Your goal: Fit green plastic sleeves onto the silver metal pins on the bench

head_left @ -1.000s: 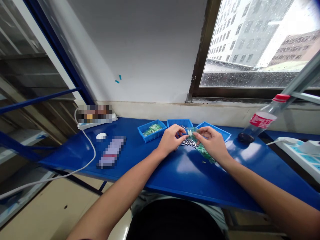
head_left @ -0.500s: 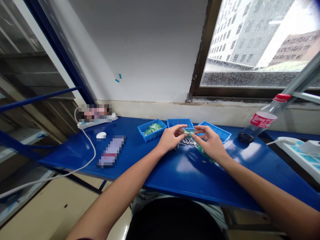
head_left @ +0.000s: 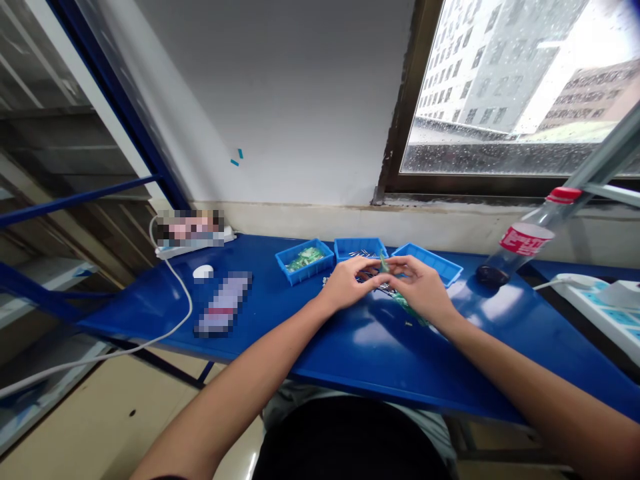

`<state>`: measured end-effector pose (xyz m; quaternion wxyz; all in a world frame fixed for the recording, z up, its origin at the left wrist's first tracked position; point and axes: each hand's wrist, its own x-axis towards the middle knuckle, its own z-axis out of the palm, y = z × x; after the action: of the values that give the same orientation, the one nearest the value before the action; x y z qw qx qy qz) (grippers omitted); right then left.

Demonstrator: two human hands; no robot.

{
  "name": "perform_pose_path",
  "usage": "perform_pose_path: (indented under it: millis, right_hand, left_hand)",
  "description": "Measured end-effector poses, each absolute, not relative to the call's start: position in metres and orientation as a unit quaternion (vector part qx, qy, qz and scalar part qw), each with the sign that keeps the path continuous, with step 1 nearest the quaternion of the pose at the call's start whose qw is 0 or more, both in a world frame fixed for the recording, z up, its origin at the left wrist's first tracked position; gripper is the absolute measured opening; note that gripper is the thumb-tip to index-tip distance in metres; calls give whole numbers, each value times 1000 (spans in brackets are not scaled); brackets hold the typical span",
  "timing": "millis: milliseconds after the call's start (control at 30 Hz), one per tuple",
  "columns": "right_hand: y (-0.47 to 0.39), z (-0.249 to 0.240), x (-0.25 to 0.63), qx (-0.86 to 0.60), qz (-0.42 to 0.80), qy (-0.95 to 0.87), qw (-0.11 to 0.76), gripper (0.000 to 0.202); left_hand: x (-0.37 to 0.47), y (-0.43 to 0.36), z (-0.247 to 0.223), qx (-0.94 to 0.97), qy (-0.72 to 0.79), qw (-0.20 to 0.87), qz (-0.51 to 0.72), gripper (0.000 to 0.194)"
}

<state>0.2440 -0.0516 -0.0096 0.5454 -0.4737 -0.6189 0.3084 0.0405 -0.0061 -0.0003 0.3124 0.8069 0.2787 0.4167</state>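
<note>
Both my hands meet over the blue table in front of the blue bins. A small green plastic bag (head_left: 384, 265) stands upright between the fingertips of my left hand (head_left: 345, 283) and my right hand (head_left: 423, 287); both are closed on it. Beneath the hands lies a pile of metal screws (head_left: 385, 289), partly hidden. More green bags (head_left: 404, 304) lie beside it, under my right hand. The left bin (head_left: 305, 260) holds green bags, the middle bin (head_left: 357, 248) holds some metal pieces, and the right bin (head_left: 435, 263) is partly covered by my right hand.
A cola bottle (head_left: 525, 240) stands at the right near a power strip (head_left: 600, 307). To the left are a blurred flat object (head_left: 223, 303), a white mouse-like object (head_left: 203, 272) and a white cable (head_left: 187, 293) crossing the table (head_left: 280, 333).
The small bag between my fingers has turned from lying wide to standing upright. My left hand has shifted slightly right and down, showing more of the middle bin.
</note>
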Motion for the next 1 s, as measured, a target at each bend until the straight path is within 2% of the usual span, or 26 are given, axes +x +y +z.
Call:
perform_pose_path:
  millis: [67,200,300,400,600,700,800,867,1000]
  right_hand:
    - [-52,-12,242,-449,306,-652,529,45]
    - [-52,-12,241,-456,276,-658,532,39]
    - [-48,-13,245,-479,250,-628,561,49]
    - [-46,-14,248,-470,281,-616,567,55]
    - [-48,-12,244,-446,351,-600,564,42]
    - [-48,-10,246,-448,319,-615,565,35]
    - [-46,-10,252,-453,238,-649,563,22]
    - [-45,-11,255,-459,202,-653,567,17]
    - [-47,-11,253,-459,218,-649,566,15]
  left_hand:
    - [41,-6,-1,808,278,310,416,38]
    - [40,-4,-1,787,308,305,440,25]
    - [38,-3,0,772,319,328,441,25]
    - [39,-4,0,760,318,357,440,28]
    - [41,-2,-3,727,312,420,445,31]
    - [41,0,-2,726,288,417,466,21]
    - [39,1,1,744,273,368,486,9]
    - [38,1,2,753,276,345,488,12]
    - [38,-1,1,767,305,333,456,19]
